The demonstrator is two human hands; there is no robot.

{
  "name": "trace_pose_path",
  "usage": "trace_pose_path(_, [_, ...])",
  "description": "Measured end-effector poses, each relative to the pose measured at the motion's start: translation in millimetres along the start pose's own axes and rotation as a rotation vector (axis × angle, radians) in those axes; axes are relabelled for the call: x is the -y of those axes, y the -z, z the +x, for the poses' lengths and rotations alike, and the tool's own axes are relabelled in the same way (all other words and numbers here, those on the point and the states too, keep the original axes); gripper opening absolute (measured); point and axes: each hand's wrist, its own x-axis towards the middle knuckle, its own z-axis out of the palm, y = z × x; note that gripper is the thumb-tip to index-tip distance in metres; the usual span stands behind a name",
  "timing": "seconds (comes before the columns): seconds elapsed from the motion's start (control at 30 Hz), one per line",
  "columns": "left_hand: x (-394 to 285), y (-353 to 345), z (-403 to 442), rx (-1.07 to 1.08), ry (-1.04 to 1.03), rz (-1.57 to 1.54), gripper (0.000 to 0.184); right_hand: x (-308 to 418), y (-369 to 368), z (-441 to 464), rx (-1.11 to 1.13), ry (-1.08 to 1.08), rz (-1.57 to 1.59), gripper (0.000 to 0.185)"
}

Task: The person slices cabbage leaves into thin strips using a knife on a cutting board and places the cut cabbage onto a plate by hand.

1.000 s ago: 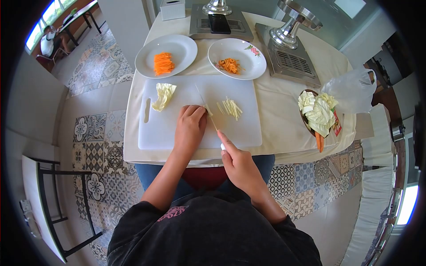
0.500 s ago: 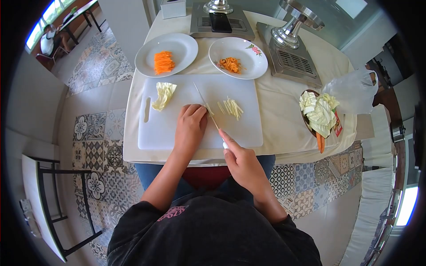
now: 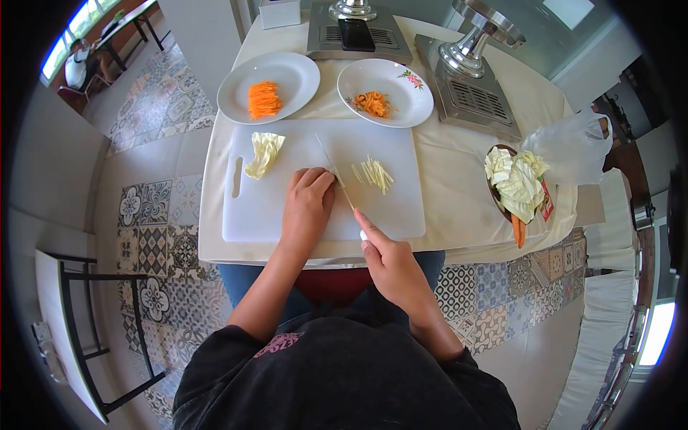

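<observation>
My right hand [image 3: 387,252] is closed round the white handle of a knife [image 3: 347,195], its blade pointing away across the white cutting board [image 3: 387,218]. Beside the blade, my left hand [image 3: 309,204] presses down with curled fingers on pale cabbage, which is mostly hidden beneath the fingertips. A few thin cabbage bits [image 3: 339,179] show against the blade. To the right of the knife lies a small heap of cabbage strips [image 3: 376,175]. A loose piece of cabbage leaf [image 3: 264,155] rests at the board's upper left.
Behind the board stand a plate [image 3: 297,79] of carrot strips [image 3: 264,99] and a flowered plate [image 3: 412,100] of carrot shreds [image 3: 374,104]. At right, a brown bowl [image 3: 494,192] holds cabbage leaves [image 3: 514,183] and carrots [image 3: 518,231]. Metal stands [image 3: 479,97] and a phone [image 3: 355,34] sit farther back.
Both hands and the knife stay almost in place, with only a very slight shift of the blade. The plates and cabbage look the same.
</observation>
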Motion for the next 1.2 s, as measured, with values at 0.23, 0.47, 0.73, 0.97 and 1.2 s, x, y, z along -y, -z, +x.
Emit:
trace_pose_path(0.23, [2.8,-2.1,-0.6,-0.007,-0.018,0.006,0.014,-2.6,-2.0,9.7,-0.002,0.039,-0.007,0.049])
trace_pose_path(0.47, [3.6,-3.8,-0.8,-0.019,-0.012,0.012,0.011,-10.1,-2.0,6.8,0.065,-0.035,0.129,0.05])
trace_pose_path(0.73, [5.9,-5.6,-1.3,-0.016,0.012,-0.014,0.01,24.7,23.9,-34.7,0.148,-0.206,0.021,0.049])
trace_pose_path(0.97, [5.3,-4.4,-1.4,0.0,0.008,-0.007,0.016,-2.6,-4.9,-9.2,0.008,0.036,0.023,0.052])
trace_pose_path(1.2, [2.9,-1.9,-0.4,0.002,0.024,-0.002,0.012,-6.0,-16.4,16.9,0.019,0.057,-0.03,0.053])
